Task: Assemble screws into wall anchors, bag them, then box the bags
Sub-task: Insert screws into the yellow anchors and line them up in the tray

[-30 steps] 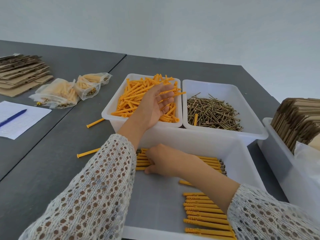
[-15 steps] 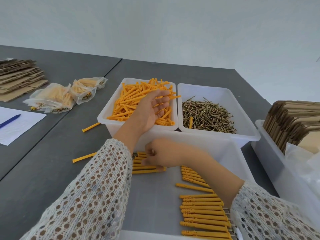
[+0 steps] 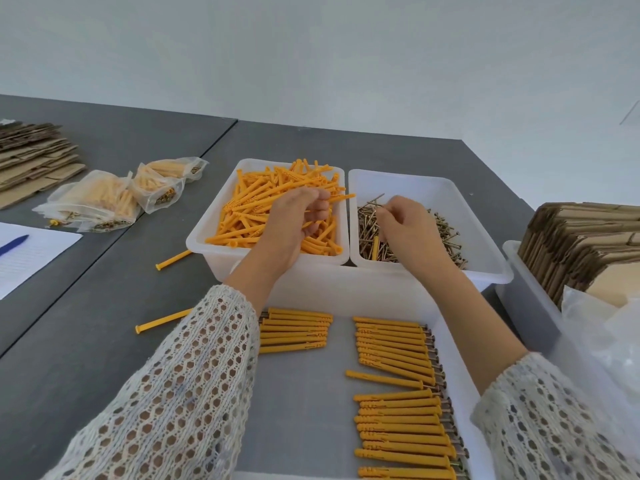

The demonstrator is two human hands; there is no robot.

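Note:
My left hand [image 3: 297,220] hovers over the white bin of loose orange wall anchors [image 3: 242,223] with its fingers curled round one orange anchor [image 3: 341,197] that sticks out to the right. My right hand [image 3: 403,225] is over the white bin of brass screws [image 3: 446,230] and pinches a screw [image 3: 375,201] between thumb and fingertips. In front of me a large white tray [image 3: 308,393] holds rows of assembled anchors with screws [image 3: 398,420], plus a smaller row [image 3: 294,332] at its back left.
Filled clear bags [image 3: 104,199] lie on the grey table at the left, behind them a stack of flat cardboard [image 3: 31,157]. Paper with a blue pen [image 3: 14,244] is at the far left. Two stray anchors [image 3: 162,320] lie on the table. A bin of folded boxes [image 3: 581,244] stands right.
My right hand left the assembled row in the front tray and moved up right to the screw bin, where it pinches a screw. My left hand's fingers curled round an anchor.

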